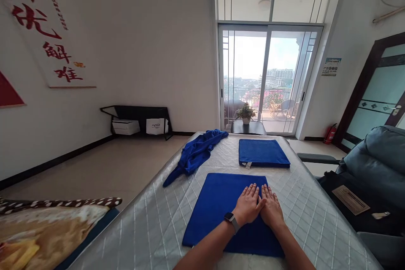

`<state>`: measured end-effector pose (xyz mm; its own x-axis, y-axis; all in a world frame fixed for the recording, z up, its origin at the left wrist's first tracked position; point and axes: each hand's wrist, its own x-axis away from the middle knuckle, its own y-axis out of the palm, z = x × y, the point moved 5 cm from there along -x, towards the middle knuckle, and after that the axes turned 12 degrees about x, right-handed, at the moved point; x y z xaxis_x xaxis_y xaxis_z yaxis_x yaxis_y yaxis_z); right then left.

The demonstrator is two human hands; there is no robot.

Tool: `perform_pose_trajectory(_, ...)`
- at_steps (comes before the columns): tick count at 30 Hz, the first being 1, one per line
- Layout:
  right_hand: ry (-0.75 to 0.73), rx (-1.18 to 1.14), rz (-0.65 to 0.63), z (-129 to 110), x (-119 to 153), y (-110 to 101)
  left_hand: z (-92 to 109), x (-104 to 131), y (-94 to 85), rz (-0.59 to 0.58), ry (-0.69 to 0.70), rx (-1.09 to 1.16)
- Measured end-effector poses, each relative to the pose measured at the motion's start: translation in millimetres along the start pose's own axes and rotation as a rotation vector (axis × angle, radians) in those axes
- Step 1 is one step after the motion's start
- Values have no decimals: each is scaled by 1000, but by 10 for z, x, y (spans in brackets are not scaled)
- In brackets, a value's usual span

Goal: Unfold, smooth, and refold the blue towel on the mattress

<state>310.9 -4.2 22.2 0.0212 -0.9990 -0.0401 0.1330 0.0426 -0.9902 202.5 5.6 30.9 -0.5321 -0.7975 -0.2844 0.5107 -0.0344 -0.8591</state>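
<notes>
A blue cloth (218,202), folded into a flat rectangle, lies in front of me on a silver quilted bed cover (152,228). Pressing flat on its right half is my left hand (248,203), a watch on its wrist and its fingers stretched out. My right hand (271,207) rests beside it, also flat, near the cloth's right edge. The two hands touch at the thumbs, and neither grips anything. Farther off, to the right, sits a neatly folded stack of blue cloth (264,152) with a white tag. A crumpled blue cloth (198,152) lies at the far left.
A dark armchair (363,160) with a bag and a brown card stands at the right. Another bed with a tan blanket (63,228) is at lower left. Beyond the far end are a potted plant (246,114) on a small table and a sliding glass door (243,71).
</notes>
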Motion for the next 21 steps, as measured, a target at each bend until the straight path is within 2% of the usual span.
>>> perform_pose_trajectory(2, 7, -10, -4, 6, -8, 6, -49, 49, -22, -9, -41, -3)
perform_pose_trajectory(4, 16, -25, 2, 5, -20, 6, -213, 137, -143, -7, -99, -23)
perform_pose_trajectory(10, 27, -49, 15, -5, -40, 25, -979, 577, -655, 27, -286, -127)
perform_pose_trajectory(14, 28, -21, -4, 0, -42, 48, -1369, 842, -838, 73, -382, -194)
perform_pose_trajectory(17, 22, -19, -7, 3, -43, 61, -1458, 907, -867, 103, -401, -212)
perform_pose_trajectory(21, 24, -35, 5, -2, -35, 58, -1420, 891, -869, 109, -404, -213)
